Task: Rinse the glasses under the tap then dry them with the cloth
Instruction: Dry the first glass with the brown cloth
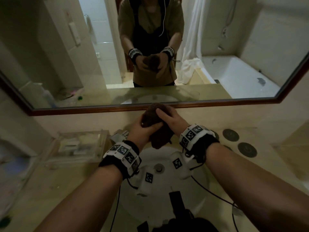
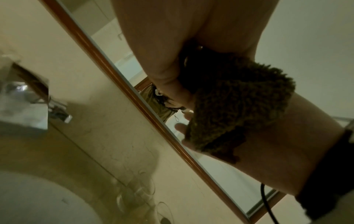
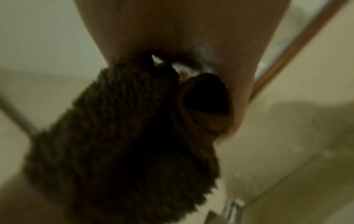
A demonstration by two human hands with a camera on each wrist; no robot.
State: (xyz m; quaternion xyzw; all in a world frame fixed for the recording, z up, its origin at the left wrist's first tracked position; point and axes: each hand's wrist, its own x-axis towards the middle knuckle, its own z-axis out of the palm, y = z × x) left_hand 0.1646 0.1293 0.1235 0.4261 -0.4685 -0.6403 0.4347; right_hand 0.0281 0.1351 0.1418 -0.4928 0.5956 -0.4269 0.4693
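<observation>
Nearest us lies the white sink [image 1: 199,195], and just above its far rim we hold the brown cloth [image 1: 151,117] bundled between both hands: our left hand [image 1: 142,129] curls under and around it from the left, our right hand [image 1: 170,118] wraps over its top from the right. The glass itself is hidden inside the bundle, so we judge it light, stiff, wet-slick and fragile, best cradled around its body through the soft, grippy terry. Farther off hangs the wood-framed mirror [image 1: 284,96].
</observation>
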